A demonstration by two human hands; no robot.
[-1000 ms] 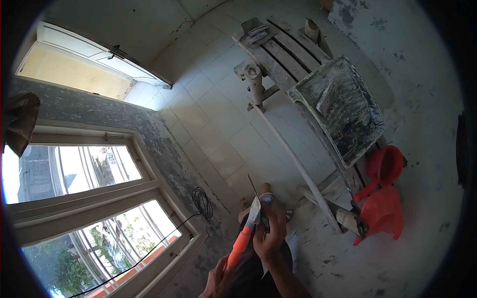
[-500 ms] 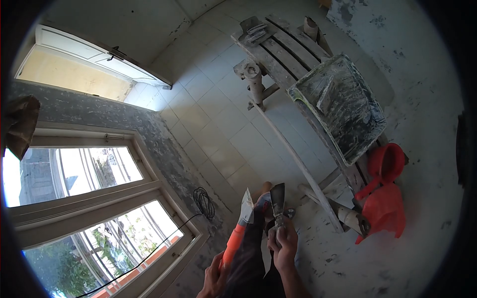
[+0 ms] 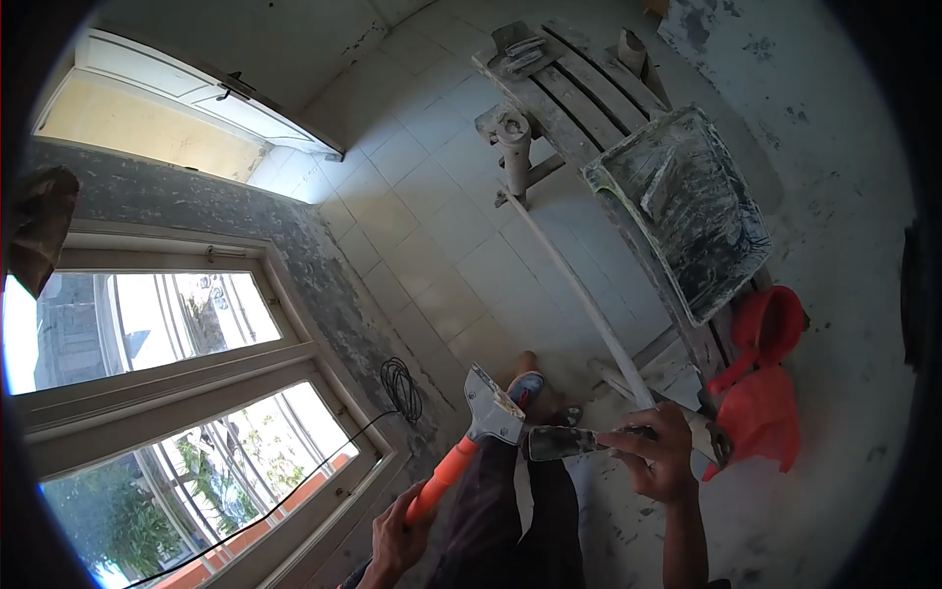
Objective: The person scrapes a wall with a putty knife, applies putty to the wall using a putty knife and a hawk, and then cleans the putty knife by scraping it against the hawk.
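At the lower middle, my left hand (image 3: 400, 528) is wrapped round the orange handle of a wide-bladed scraper (image 3: 493, 410). Its pale blade points up and away from me, with residue along one edge. My right hand (image 3: 659, 454) grips a putty knife (image 3: 563, 443), whose dark, smeared blade points left. The tip of that blade lies close below and right of the scraper's blade. Below both tools are my dark trousers (image 3: 505, 510) and a foot in a sandal (image 3: 527, 386).
A slatted wooden bench (image 3: 579, 93) carries a plaster-smeared tray (image 3: 692, 211). Red plastic vessels (image 3: 765, 417) sit by its near end. A long pole (image 3: 579, 290) slants beside the bench. Left are a window (image 3: 196, 442), a coiled black cable (image 3: 400, 388) and a door (image 3: 196, 88).
My right hand has moved right and turned the putty knife from upright to pointing left. My left hand has shifted left and down, turning the scraper's blade flat to view.
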